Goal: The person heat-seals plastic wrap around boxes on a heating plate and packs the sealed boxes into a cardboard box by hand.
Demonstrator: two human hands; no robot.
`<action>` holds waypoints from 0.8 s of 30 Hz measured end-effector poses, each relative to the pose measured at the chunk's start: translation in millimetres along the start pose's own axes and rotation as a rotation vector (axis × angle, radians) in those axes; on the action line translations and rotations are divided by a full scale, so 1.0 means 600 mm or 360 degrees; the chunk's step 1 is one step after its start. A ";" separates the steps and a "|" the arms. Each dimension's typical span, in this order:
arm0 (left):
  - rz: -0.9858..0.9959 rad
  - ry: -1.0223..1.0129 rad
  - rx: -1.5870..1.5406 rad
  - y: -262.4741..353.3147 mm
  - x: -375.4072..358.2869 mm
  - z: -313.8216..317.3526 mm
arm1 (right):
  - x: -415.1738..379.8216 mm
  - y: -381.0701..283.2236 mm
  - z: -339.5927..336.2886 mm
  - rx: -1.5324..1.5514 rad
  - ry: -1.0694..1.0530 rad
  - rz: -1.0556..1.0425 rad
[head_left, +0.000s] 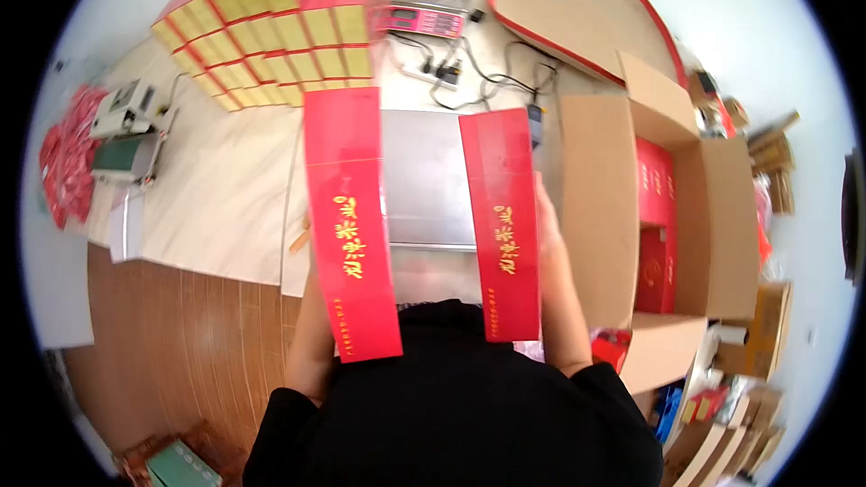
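Two long red boxes with gold lettering are held up in front of my body, side by side and apart. My right hand point(548, 230) grips the right red box point(505, 230) along its outer edge, with most fingers hidden behind it. The left red box point(347, 207) is in my left hand, which is almost wholly hidden behind the box; the left forearm point(308, 343) shows below. Between and behind the boxes lies a flat silver metal plate point(428, 180) on the table.
Stacked red-and-yellow boxes point(271, 32) stand at back left. A pink scale point(424, 18) and power strip point(428, 77) with cables are behind. An open carton point(600, 216) holding red boxes is at right. A red-rimmed tray point(577, 13) and sealing machine point(131, 140) flank the table.
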State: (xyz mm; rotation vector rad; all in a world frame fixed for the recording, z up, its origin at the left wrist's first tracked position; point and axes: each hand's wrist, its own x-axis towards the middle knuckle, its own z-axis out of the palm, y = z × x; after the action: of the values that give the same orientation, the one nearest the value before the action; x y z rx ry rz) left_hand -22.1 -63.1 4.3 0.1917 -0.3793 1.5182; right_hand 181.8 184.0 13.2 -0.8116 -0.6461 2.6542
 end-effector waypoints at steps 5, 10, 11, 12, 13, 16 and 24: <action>0.0719 0.0170 0.0322 0.054 -0.149 -0.123 | 0.055 -0.060 0.041 -0.1318 -0.0438 -0.0165; 0.1256 0.1111 0.0888 -0.043 -0.150 0.053 | 0.142 -0.020 0.089 -0.2469 -0.0982 -0.0078; 0.1360 0.1235 0.0882 -0.063 -0.150 0.076 | 0.159 -0.007 0.097 -0.2742 -0.1248 -0.0211; 0.1454 0.1394 0.0959 -0.075 -0.166 0.080 | 0.167 0.002 0.117 -0.2890 -0.1324 -0.0089; 0.1535 0.1561 0.1029 -0.085 -0.187 0.084 | 0.179 0.012 0.121 -0.2894 -0.1356 -0.0047; 0.1597 0.1805 0.1048 -0.127 -0.257 0.084 | 0.203 0.035 0.110 -0.3006 -0.1280 -0.0037; 0.0502 0.3158 0.3438 -0.229 -0.343 0.060 | 0.104 0.073 0.040 -0.3739 -0.1066 -0.1056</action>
State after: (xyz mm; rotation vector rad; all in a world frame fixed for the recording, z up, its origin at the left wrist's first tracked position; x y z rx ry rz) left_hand 107.7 -275.1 -20.8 0.1428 2.8830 0.9839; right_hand 112.0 163.1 -19.1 0.2412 -3.1760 0.3623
